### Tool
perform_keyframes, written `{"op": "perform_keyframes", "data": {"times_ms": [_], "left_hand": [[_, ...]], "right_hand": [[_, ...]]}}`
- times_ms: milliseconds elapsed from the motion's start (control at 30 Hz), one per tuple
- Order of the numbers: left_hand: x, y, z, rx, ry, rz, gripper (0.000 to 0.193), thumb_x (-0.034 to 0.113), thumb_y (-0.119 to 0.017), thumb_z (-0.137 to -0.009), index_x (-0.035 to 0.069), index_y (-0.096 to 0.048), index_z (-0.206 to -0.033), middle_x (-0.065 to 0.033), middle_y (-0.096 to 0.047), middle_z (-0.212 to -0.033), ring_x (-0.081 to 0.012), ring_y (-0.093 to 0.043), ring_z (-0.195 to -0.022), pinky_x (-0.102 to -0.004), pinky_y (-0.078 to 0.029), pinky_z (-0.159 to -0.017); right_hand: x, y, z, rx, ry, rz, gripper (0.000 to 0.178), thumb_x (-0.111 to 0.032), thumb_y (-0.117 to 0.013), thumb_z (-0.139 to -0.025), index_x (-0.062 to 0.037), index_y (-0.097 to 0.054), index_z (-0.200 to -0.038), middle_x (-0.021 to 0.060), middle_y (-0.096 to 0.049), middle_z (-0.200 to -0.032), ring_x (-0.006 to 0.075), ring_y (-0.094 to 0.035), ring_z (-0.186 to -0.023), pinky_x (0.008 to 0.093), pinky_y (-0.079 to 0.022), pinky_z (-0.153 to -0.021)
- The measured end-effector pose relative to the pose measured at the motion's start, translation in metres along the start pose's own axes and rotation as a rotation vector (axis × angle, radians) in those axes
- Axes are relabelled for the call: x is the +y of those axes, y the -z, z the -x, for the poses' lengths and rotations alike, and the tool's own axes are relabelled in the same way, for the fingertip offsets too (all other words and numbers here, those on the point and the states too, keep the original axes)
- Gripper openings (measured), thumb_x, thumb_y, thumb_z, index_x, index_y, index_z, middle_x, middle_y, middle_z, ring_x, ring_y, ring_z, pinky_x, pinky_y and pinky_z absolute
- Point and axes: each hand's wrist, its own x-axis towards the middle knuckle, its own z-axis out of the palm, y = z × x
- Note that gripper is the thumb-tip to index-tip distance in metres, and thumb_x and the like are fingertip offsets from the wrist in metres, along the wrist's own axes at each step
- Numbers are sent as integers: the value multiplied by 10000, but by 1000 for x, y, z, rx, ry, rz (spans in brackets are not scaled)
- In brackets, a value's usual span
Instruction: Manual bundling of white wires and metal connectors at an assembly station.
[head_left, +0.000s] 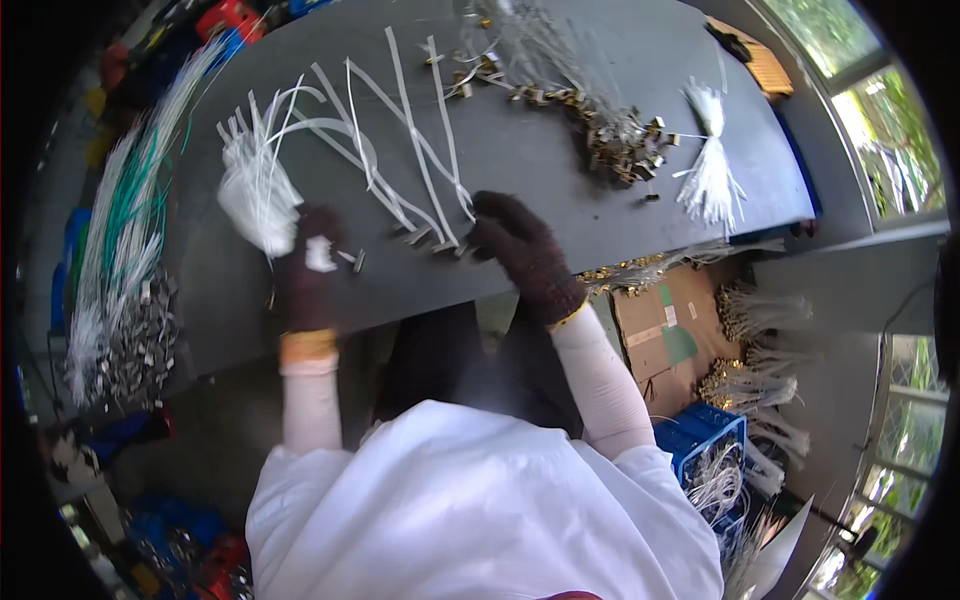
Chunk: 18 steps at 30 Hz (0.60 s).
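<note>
Where the forearms come up from the lower edge, these are the parts, near to far:

Left hand point(308, 268): dark knit glove, resting at the near edge of the grey table point(560, 150), fingers curled over a small white piece; whether it truly grips it I cannot tell. It touches the base of the bunch of white wires point(258, 195).

Right hand point(520, 250): gloved too, fingers bent down onto the table by the near ends of the loose white wires point(410, 150). It seems pressed on them rather than clamped; the grip itself is hidden.

Small metal clips point(425, 238): a few lie between the two hands, just beside the wire ends.

Cardboard box point(665, 335): under the table's right side, with brass-tipped wire bundles near it and a blue crate point(705, 435) lower down.

Left stock: long white and green wires point(125, 230) ending in a heap of grey metal terminals point(130, 350).

Far side: pile of brass clips point(615, 140), then a tied white wire bundle point(708, 165).

Risk: the loose wires cross one another, so pulling one could drag its neighbours and tangle them.

Risk: the small clips lie close to the near edge; a sweep of either glove might knock them to the floor.

Risk: thick gloves dull the touch, so a clip could slip or seat crooked.
</note>
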Motion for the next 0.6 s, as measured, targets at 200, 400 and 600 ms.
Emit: {"op": "perform_keyframes", "data": {"times_ms": [200, 400, 600], "left_hand": [[113, 34, -29, 248, -239, 215, 336, 164, -503, -1012, 15, -522, -1313, -133, -643, -1118, -244, -628, -1040, -402, -510, -960], [51, -104, -68, -72, 100, 633, 260, 238, -569, -994, 61, -619, -1179, -65, -667, -977, -188, -644, -902, -375, -521, -910], [-110, -229, -9, -421, 834, 786, 210, 236, -562, -968, 143, -608, -1151, -64, -656, -1165, -261, -619, -1120, -498, -488, -970]], "right_hand": [[80, 209, -34, 922, 130, 1167, 567, -214, -677, -812, 5, -501, -1304, 225, -563, -1260, 390, -540, -1168, 451, -432, -1005], [74, 233, -34, 642, -119, 1136, 434, -300, -658, -825, -29, -608, -1160, 201, -645, -1083, 382, -606, -1049, 448, -470, -915], [99, 229, 40, 719, -129, 886, 337, -330, -649, -843, -40, -624, -1011, 161, -660, -898, 325, -644, -855, 422, -499, -787]]}}
